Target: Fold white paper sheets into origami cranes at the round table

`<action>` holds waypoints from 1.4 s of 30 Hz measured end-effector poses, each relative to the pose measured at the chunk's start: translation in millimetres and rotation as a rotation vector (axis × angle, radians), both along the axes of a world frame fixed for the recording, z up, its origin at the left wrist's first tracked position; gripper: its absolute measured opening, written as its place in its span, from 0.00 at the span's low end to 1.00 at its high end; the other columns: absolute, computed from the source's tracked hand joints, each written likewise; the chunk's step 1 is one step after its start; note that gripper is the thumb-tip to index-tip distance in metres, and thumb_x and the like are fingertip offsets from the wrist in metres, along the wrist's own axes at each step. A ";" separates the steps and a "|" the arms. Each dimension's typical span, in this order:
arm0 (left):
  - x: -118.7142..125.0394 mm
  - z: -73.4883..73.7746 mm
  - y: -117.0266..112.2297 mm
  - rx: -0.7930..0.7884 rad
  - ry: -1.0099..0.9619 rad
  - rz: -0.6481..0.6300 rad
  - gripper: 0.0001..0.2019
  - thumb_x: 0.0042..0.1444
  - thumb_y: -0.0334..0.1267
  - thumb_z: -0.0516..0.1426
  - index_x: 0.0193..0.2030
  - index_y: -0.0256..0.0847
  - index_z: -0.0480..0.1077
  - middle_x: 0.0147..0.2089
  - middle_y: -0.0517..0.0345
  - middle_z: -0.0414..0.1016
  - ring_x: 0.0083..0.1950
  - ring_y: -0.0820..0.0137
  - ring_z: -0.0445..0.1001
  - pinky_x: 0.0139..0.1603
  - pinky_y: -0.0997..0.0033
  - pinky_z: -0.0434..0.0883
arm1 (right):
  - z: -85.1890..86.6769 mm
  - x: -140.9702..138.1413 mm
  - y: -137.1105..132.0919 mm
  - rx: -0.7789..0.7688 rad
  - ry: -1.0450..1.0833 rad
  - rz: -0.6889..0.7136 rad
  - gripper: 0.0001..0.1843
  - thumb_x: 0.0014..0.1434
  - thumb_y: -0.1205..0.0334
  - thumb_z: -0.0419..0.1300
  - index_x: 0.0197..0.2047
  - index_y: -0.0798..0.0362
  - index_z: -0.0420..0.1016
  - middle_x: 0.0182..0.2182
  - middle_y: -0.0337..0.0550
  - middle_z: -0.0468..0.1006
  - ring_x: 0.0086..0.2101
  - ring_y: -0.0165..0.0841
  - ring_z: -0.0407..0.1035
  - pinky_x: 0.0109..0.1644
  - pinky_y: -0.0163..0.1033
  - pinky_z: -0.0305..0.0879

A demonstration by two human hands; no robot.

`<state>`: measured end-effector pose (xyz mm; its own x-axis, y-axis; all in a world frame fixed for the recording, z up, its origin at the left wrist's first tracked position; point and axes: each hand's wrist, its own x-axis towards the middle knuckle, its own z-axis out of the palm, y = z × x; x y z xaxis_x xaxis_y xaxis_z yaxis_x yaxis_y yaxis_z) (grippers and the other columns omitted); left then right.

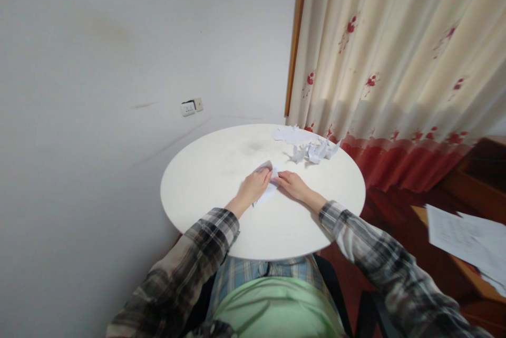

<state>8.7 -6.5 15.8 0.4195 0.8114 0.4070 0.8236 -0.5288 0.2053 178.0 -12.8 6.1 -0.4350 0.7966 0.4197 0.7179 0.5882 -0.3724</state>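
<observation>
A small piece of white folded paper (pixel 267 188) lies near the middle of the round white table (pixel 205 180). My left hand (pixel 254 186) rests on its left part with the fingers curled down on it. My right hand (pixel 290 184) pinches the paper's right edge, fingertips meeting the left hand's. Both arms wear plaid sleeves. The hands hide most of the paper.
A heap of several folded white paper figures (pixel 314 151) and flat paper scraps (pixel 290 134) sits at the table's far right. A flowered curtain (pixel 395 64) hangs behind. Printed sheets (pixel 466 238) lie on a wooden surface at right. A wall socket (pixel 191 106) is at left.
</observation>
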 end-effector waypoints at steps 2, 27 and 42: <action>-0.1 -0.1 -0.2 -0.001 -0.027 0.010 0.16 0.62 0.43 0.40 0.40 0.41 0.66 0.33 0.53 0.74 0.33 0.65 0.74 0.33 0.70 0.65 | -0.9 0.3 1.9 0.004 -0.023 -0.015 0.19 0.64 0.55 0.44 0.31 0.55 0.70 0.28 0.43 0.73 0.30 0.31 0.65 0.37 0.34 0.57; -0.1 7.3 -4.4 0.199 -0.547 -0.145 0.04 0.57 0.37 0.52 0.35 0.41 0.65 0.36 0.58 0.71 0.42 0.71 0.70 0.46 0.71 0.66 | 6.2 -1.5 -7.0 0.086 -0.097 0.062 0.19 0.63 0.54 0.46 0.29 0.55 0.71 0.27 0.45 0.72 0.31 0.31 0.65 0.38 0.35 0.58; 4.0 7.1 -2.9 0.173 -0.870 -0.128 0.06 0.50 0.39 0.58 0.34 0.39 0.69 0.31 0.60 0.75 0.33 0.74 0.74 0.37 0.75 0.71 | 5.0 -2.0 -6.9 0.116 -0.138 0.055 0.17 0.63 0.59 0.47 0.29 0.57 0.71 0.29 0.46 0.74 0.31 0.30 0.66 0.37 0.33 0.57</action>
<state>12.6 -9.5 22.9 -0.0118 0.6775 0.7355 0.3465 -0.6872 0.6385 175.9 -19.7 11.2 -0.5368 0.7197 0.4403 0.7228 0.6615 -0.2001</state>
